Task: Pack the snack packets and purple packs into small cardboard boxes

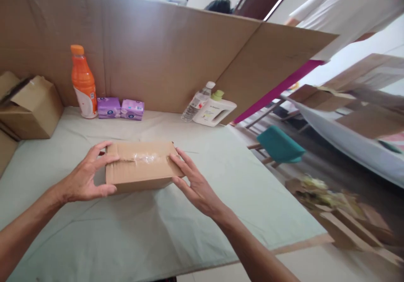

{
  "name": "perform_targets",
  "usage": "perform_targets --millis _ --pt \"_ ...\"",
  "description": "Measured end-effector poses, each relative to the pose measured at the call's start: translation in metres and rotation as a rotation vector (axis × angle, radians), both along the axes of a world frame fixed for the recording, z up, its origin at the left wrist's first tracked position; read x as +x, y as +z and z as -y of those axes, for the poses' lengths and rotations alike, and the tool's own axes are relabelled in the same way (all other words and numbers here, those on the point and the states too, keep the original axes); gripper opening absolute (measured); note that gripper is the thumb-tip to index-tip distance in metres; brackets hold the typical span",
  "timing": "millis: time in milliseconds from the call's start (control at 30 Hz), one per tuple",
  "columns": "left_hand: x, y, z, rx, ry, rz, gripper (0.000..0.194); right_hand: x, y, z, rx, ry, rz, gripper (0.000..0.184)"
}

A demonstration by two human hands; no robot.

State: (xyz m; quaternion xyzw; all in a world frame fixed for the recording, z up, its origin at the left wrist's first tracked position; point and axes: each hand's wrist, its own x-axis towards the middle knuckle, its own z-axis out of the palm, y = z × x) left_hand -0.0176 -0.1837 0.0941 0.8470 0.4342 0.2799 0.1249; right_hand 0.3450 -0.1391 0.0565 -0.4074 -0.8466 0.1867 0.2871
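A small closed cardboard box [139,170] with clear tape along its top seam is between my two hands over the cloth-covered table. My left hand [85,176] grips its left end, the thumb at the front edge and fingers over the top. On the right end, my right hand [198,187] has its fingers on the top and its thumb at the front corner. The box's underside is hidden, so I cannot tell whether it rests on the table or is slightly raised.
Along the cardboard partition [151,59] stand an orange bottle [83,82], two purple packs [109,108], a clear bottle [197,103] and a white jug [214,113]. An open carton [38,109] sits at left. Beyond the table's right edge are a teal chair [280,144] and a person [344,12].
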Motion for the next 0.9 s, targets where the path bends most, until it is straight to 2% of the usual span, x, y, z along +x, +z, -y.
perform_targets --millis 100,167,267,367,467,567,667,733,833,900 --pt "0.003 -0.007 0.041 0.144 0.131 -0.031 0.065 -0.016 0.001 -0.011 -0.117 0.103 -0.06 0.053" --pt "0.0 -0.011 0.075 0.219 0.295 -0.03 0.06 -0.045 0.001 -0.021 -0.153 0.201 -0.083 0.051" --pt "-0.018 -0.011 0.122 0.315 0.575 -0.075 0.05 -0.119 -0.002 -0.032 -0.16 0.35 -0.12 0.052" --pt "-0.049 -0.009 0.151 0.434 0.848 -0.159 0.048 -0.207 -0.005 -0.033 -0.145 0.418 -0.158 0.064" --pt "-0.087 -0.012 0.156 0.543 1.072 -0.228 0.05 -0.276 -0.016 -0.024 -0.155 0.458 -0.1 0.07" --pt "-0.119 -0.022 0.143 0.612 1.203 -0.272 0.052 -0.31 -0.035 -0.007 -0.128 0.49 0.08 0.068" --pt "-0.139 -0.033 0.127 0.623 1.268 -0.268 0.056 -0.313 -0.056 0.01 -0.079 0.512 0.193 0.054" --pt "-0.143 -0.039 0.119 0.627 1.293 -0.245 0.06 -0.308 -0.066 0.017 -0.06 0.523 0.206 0.044" --pt "-0.134 -0.045 0.117 0.607 1.326 -0.191 0.079 -0.303 -0.071 0.022 -0.033 0.516 0.216 0.041" --pt "-0.117 -0.05 0.121 0.598 1.347 -0.147 0.092 -0.303 -0.072 0.023 -0.02 0.514 0.224 0.041"
